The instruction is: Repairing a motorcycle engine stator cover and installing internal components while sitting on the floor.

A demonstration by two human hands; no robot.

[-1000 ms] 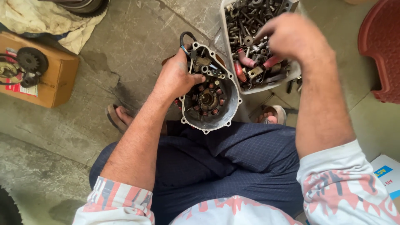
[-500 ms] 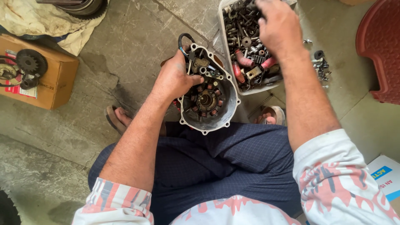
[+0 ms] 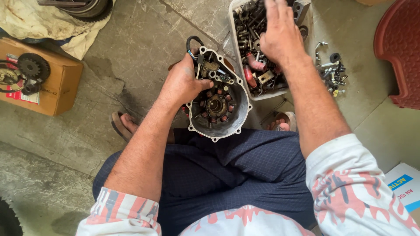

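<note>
We note left hand (image 3: 183, 85) gripping stator cover (image 3: 218, 102) by rim, held steady. Right hand (image 3: 280, 35), fingers loosely spread, digs in parts tray (image 3: 236, 61); hold unclear. Step: fastener search; next needs pinch pick.

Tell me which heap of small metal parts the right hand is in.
The one in the white tray, under the right hand; the other heap lies loose on the floor.

Single head-worn view, straight down, close over lap and floor (image 3: 144, 39)
</note>
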